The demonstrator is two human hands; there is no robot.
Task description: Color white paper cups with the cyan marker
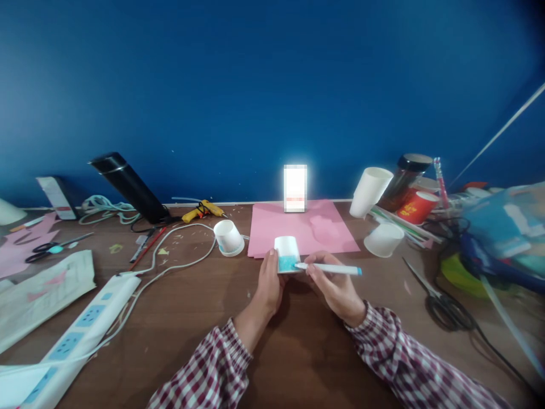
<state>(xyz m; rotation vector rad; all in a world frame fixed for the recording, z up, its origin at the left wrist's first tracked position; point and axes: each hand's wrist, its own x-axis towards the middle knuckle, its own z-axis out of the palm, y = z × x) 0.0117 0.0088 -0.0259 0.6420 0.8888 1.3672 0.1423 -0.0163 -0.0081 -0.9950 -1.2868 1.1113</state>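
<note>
While cup (286,247) is gripped in fingers of left hand (269,286), marker (334,268) is pinched by right hand (335,288), four o'clock — blue patch (286,263) could be smeared by slip.

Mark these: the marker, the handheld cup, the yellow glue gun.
marker (337,268): head view, white barrel.
handheld cup (286,250): head view, white side wall, just above the blue patch.
yellow glue gun (209,208): head view, body.
</note>
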